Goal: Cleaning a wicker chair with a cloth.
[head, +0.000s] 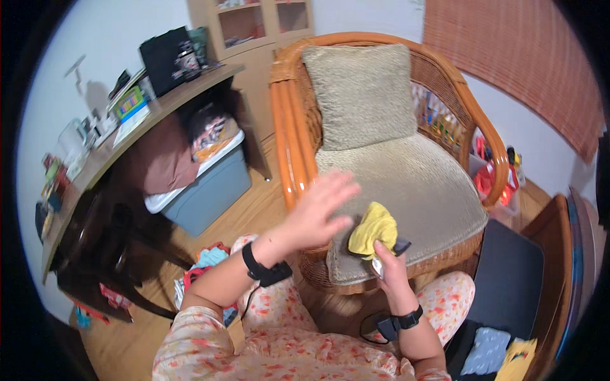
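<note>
My left hand [318, 212] is raised over the front left of a rattan armchair [291, 119], its fingers apart and nothing in it. Bunched yellow fabric [374, 228] is in my right hand [393, 271], the thumb pressing on its lower end. Dark fabric [402, 246] and a small white patch [377, 266] show beside the grip; whether they belong to the same piece I cannot tell. The fabric is held above the front of the beige seat cushion [400, 176]. Both wrists wear black straps.
A beige pillow [360, 97] leans on the chair back. At right stands a dark-padded rattan seat [507, 281] with folded blue cloth [486, 350] and yellow cloth [517, 359]. Clothes [209, 259] lie on the floor at left, near a desk [162, 107] and blue storage bin [209, 188].
</note>
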Motion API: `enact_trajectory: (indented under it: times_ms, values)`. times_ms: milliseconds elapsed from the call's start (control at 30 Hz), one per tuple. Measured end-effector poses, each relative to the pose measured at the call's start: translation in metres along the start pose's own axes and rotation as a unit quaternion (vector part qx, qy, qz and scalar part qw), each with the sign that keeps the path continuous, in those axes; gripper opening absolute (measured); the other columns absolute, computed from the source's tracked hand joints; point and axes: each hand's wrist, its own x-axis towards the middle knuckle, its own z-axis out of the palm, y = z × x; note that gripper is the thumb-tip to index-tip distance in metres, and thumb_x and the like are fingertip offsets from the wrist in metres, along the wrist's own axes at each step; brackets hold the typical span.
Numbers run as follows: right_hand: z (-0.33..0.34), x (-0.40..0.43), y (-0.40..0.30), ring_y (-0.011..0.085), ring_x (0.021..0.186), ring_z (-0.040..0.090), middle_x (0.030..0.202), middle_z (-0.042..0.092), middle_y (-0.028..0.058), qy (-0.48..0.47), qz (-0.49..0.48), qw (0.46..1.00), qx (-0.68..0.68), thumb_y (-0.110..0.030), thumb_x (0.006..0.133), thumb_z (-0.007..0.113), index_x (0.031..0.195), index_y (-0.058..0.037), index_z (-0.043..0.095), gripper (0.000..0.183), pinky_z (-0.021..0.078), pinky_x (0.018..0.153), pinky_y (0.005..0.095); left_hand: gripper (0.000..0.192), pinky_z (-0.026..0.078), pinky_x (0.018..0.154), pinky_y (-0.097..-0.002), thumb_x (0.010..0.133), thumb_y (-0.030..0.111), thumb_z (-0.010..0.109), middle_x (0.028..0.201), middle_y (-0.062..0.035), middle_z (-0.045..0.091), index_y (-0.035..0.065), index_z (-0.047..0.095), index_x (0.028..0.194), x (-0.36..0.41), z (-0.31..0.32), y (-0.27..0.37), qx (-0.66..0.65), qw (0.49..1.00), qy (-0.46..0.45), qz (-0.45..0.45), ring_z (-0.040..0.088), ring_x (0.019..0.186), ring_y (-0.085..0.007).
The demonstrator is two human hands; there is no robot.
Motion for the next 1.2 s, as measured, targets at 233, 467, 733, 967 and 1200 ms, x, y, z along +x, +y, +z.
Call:
enact_trajectory:
  times_ms: [233,467,733,967,1200]
  values:
    - [0.052,0.028,0.014,0.0157,0.105,0.061,0.111,0.064,0.0048,-0.108,-0.096,0.966,-0.215,-0.007,0.084,0.070,0.122,0.0016,0.058,0.041,0.0475,0.094,0.0319,0.084,0.026,0.117,-0.0467,0.087,0.048,0.068,0.153,-0.0299,0.029,0.0021,0.033,0.148,-0.006,0.000,-0.121,-0.003,0.934,0.155,-0.322,0.029,0.143,-0.0421]
    - [0.073,0.034,0.038,0.0361,0.100,0.066,0.108,0.067,0.0173,-0.123,-0.279,0.791,-0.530,-0.006,0.074,0.077,0.115,-0.0139,0.065,0.043,0.0524,0.086,0.0393,0.104,0.023,0.118,-0.0453,0.090,0.057,0.061,0.152,-0.0356,0.025,-0.0030,0.003,0.154,0.011,-0.017,-0.163,-0.124,0.927,0.091,-0.342,0.023,0.146,-0.0423]
    - [-0.058,0.020,0.049,0.0305,0.111,0.060,0.115,0.063,0.0142,0.234,-0.192,0.829,-0.471,-0.002,0.082,0.070,0.120,-0.0050,0.061,0.039,0.0447,0.098,0.0374,0.052,0.056,0.070,-0.0362,0.098,0.043,0.056,0.106,-0.0110,0.068,-0.0010,0.052,0.126,0.048,-0.024,-0.210,-0.451,0.736,0.187,-0.468,0.068,0.086,-0.0203]
    - [-0.065,0.037,0.075,0.0361,0.103,0.061,0.108,0.062,0.0167,0.298,-0.279,0.734,-0.543,-0.011,0.083,0.070,0.119,-0.0048,0.061,0.038,0.0470,0.091,0.0417,0.038,0.054,0.067,-0.0324,0.099,0.033,0.052,0.094,-0.0102,0.070,-0.0024,0.062,0.111,0.048,-0.005,-0.216,-0.521,0.744,0.219,-0.357,0.068,0.078,-0.0172]
    - [-0.078,0.037,0.076,0.0361,0.097,0.062,0.103,0.062,0.0149,0.299,-0.288,0.733,-0.538,-0.013,0.081,0.071,0.112,-0.0054,0.062,0.034,0.0485,0.086,0.0427,0.038,0.054,0.069,-0.0332,0.099,0.030,0.054,0.094,-0.0115,0.070,-0.0059,0.061,0.111,0.021,-0.002,-0.207,-0.479,0.750,0.218,-0.401,0.067,0.078,-0.0188]
